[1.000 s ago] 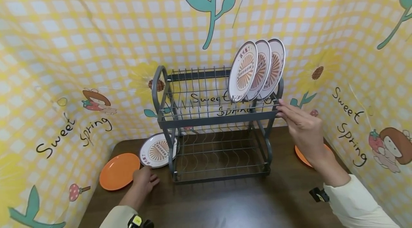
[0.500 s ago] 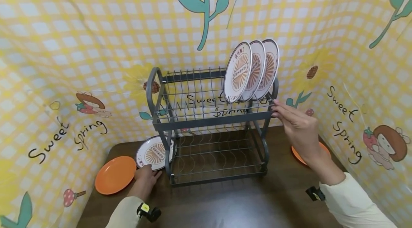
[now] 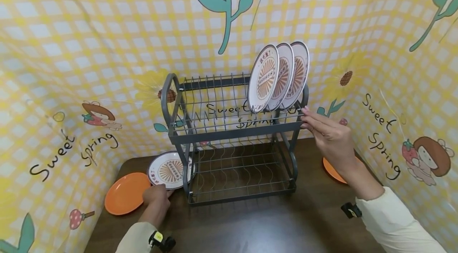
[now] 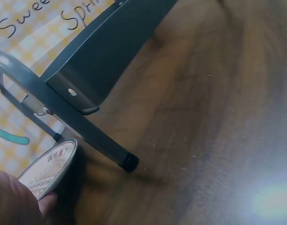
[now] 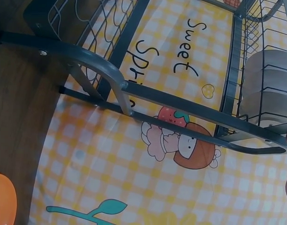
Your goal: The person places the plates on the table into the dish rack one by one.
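Yellow-checked cloth (image 3: 107, 42) hangs behind. Lower left, the left hand (image 3: 156, 200) pinches a round white plate (image 3: 166, 170), partly hidden by the grey metal rack (image 3: 232, 133) the right hand (image 3: 332, 138) grips.

Yellow and white checks all over the backdrop cloth (image 3: 143, 26), and there's black lettering (image 3: 377, 116) scrawled across it, green stems (image 3: 225, 14) too, and a red mushroom (image 3: 75, 219) dotted with white! Against that, the dish rack (image 3: 232, 134) comes up plain dark grey. Up top, three upright plates (image 3: 263, 78), white, thin dark line round each rim, orange-brown sunburst in the middle; and the white plate (image 3: 168, 170) low at the left matches, dark red characters near its edge. Bright plain orange on the left-hand dish (image 3: 127, 195), same on the right-hand dish (image 3: 334, 170)! Dark brown wood grain on the tabletop (image 3: 250, 225), cream on both sleeves (image 3: 397, 217).
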Action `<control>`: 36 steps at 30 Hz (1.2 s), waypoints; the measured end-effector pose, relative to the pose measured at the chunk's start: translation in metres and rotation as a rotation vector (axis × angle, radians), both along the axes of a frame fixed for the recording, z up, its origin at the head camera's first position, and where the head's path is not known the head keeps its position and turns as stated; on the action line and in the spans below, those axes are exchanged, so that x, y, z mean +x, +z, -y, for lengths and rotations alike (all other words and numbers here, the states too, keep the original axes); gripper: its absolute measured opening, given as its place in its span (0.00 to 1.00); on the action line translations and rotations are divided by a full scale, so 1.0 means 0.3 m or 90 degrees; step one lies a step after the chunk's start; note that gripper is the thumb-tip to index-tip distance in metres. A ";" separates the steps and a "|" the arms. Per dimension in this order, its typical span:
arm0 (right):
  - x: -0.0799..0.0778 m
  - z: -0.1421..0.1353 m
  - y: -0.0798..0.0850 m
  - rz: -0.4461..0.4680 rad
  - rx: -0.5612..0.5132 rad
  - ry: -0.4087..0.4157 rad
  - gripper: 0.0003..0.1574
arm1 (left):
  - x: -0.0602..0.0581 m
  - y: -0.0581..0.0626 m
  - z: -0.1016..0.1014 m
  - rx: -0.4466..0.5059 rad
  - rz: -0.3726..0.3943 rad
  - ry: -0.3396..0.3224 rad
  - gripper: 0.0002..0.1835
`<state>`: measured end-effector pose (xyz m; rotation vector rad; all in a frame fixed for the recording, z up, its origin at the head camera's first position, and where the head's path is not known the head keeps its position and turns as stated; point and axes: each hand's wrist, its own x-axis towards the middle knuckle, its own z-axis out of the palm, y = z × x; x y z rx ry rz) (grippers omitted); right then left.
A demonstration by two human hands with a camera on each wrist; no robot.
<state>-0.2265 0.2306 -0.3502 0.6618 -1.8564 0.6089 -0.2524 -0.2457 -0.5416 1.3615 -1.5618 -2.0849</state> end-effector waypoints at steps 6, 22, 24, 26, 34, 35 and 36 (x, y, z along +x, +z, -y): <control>-0.006 -0.004 -0.001 0.004 -0.006 0.014 0.19 | 0.054 0.024 0.016 -0.094 -0.034 -0.056 0.31; 0.002 -0.019 -0.015 0.028 -0.025 0.007 0.22 | 0.134 0.141 0.101 -0.221 -0.103 -0.031 0.23; -0.001 -0.017 -0.016 0.024 -0.027 0.005 0.22 | 0.144 0.164 0.117 -0.240 -0.104 -0.041 0.23; -0.005 -0.014 -0.017 0.021 -0.031 0.010 0.23 | 0.155 0.188 0.132 -0.251 -0.110 -0.053 0.23; -0.013 -0.005 -0.023 0.017 -0.041 0.023 0.23 | 0.192 0.293 0.191 -0.302 -0.086 -0.014 0.25; -0.013 -0.005 -0.023 0.017 -0.043 0.021 0.23 | 0.195 0.305 0.196 -0.304 -0.090 -0.003 0.25; -0.012 -0.005 -0.023 0.016 -0.044 0.019 0.23 | 0.197 0.318 0.199 -0.310 -0.092 0.004 0.24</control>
